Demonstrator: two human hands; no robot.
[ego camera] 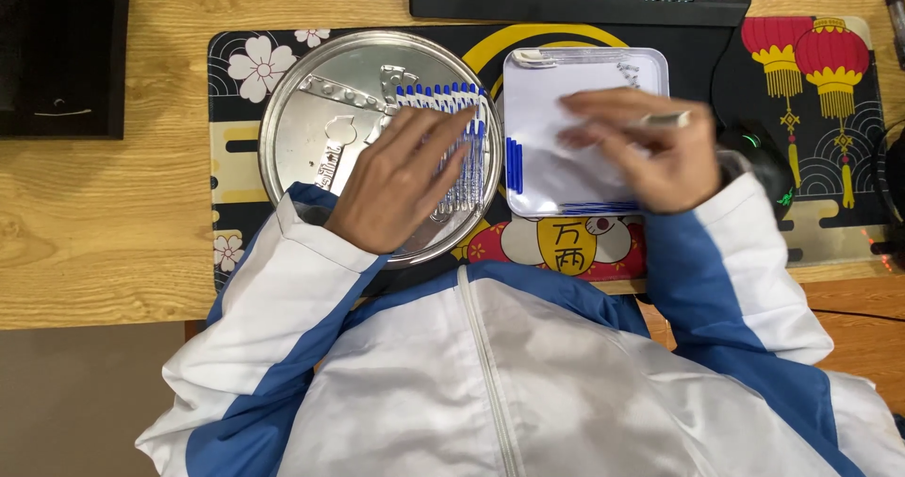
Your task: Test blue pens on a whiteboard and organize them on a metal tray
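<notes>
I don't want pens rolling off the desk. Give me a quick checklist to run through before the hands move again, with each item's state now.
1. Left hand rests on the pens: ok.
2. Pens lie inside the round metal tray: ok.
3. Right hand holds a pen: ok, though blurred.
4. White rectangular tray sits flat on the desk mat: ok.
5. Pen caps all seated: cannot tell.

One head camera looks straight down, close over the desk (113, 222), with its far edge at the top.
</notes>
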